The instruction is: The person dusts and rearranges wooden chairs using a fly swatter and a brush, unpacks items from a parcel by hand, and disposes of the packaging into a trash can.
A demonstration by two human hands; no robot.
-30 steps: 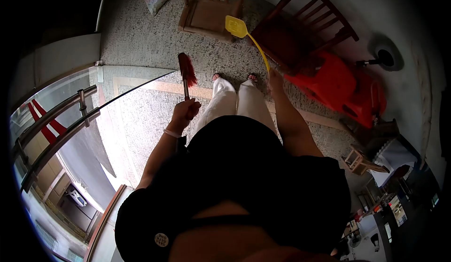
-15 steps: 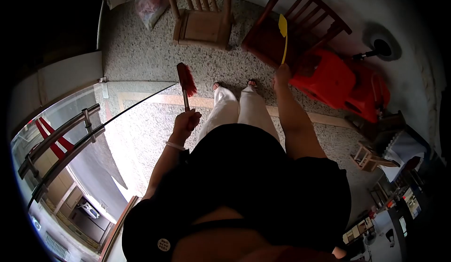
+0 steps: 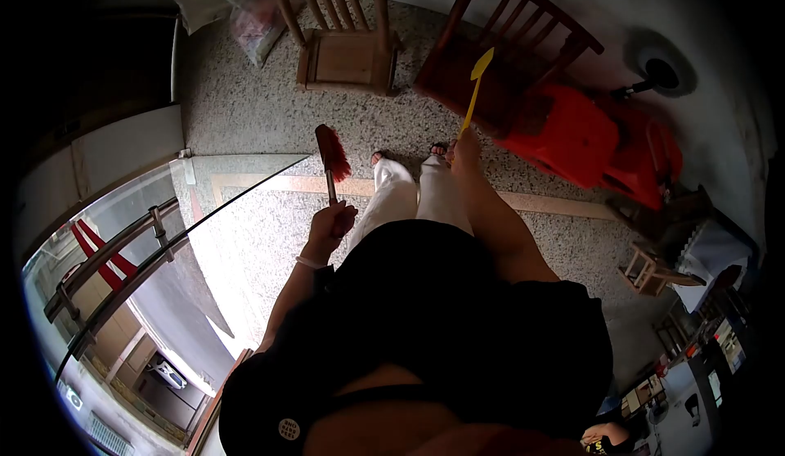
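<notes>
My left hand (image 3: 333,220) is closed round the handle of a red-bristled brush (image 3: 334,155), whose head points away from me over the speckled floor. In my right hand (image 3: 465,155) is the thin handle of a yellow fly swatter (image 3: 482,65). The swatter's head, seen nearly edge-on, overlaps the seat of the dark red chair (image 3: 466,71). The two hands are well apart, either side of my white trousers (image 3: 392,198).
A wooden chair (image 3: 342,58) and plastic bags (image 3: 252,26) stand ahead. Red plastic objects (image 3: 564,133) lie right, near a small wooden stool (image 3: 650,269). A glass door with metal handles (image 3: 159,231) is at left. Another person's arm (image 3: 605,433) shows at bottom right.
My right hand has swung right, then back left and lower, with the swatter turning edge-on. My left hand and the brush have shifted slightly down and right in view.
</notes>
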